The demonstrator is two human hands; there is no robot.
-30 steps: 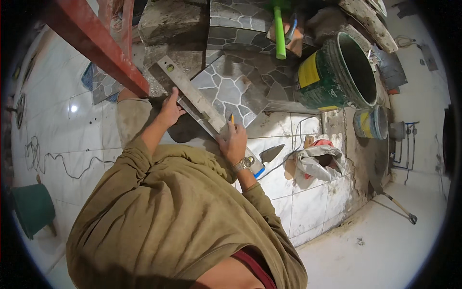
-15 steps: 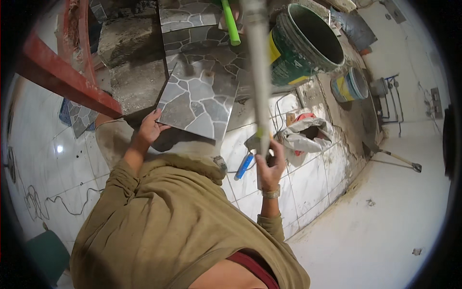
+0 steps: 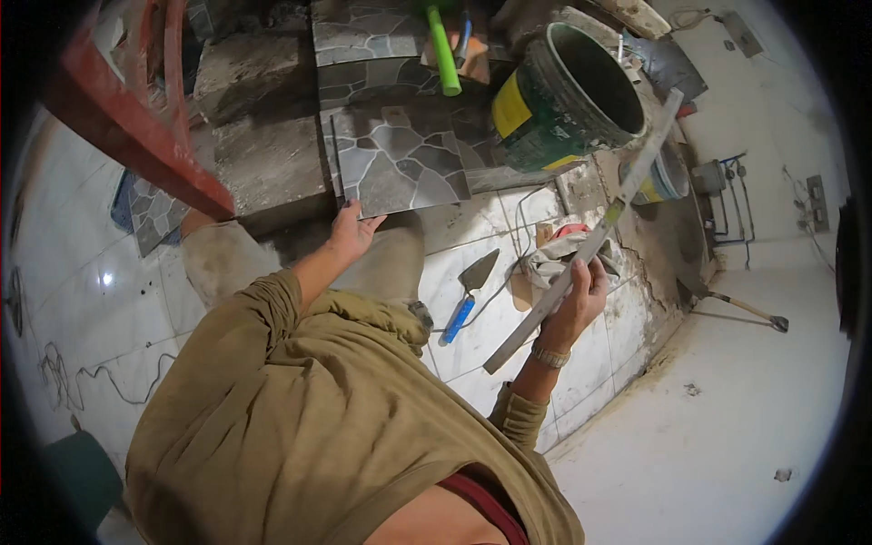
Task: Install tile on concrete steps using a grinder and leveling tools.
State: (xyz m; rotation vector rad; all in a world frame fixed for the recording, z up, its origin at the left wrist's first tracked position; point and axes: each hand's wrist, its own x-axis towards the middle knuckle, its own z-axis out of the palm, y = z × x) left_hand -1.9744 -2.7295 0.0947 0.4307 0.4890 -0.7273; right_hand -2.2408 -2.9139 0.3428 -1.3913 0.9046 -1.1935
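My left hand (image 3: 352, 234) grips the near left corner of a square floor tile (image 3: 409, 168) with a grey stone pattern and pale joints. The tile sits over the tiled step, its near edge jutting out above my knees. In my right hand (image 3: 581, 295) is a long, thin spirit level (image 3: 610, 222) with a small yellowish vial, slanting from lower left to upper right, clear of the tile. A pointed trowel (image 3: 468, 295) with a blue handle rests on the white floor tiles between my hands.
A green bucket (image 3: 536, 113) stands on the step, with a smaller bucket (image 3: 670, 177) to its right. A green-handled tool (image 3: 443, 50) lies farther back. On the left is a red metal post (image 3: 136, 136). A whitish sack (image 3: 549, 263) lies behind the level.
The tile has shifted away and to the right, turning squarer to the step. My right hand has swung the level from near upright to a slant and moved right, uncovering the trowel.
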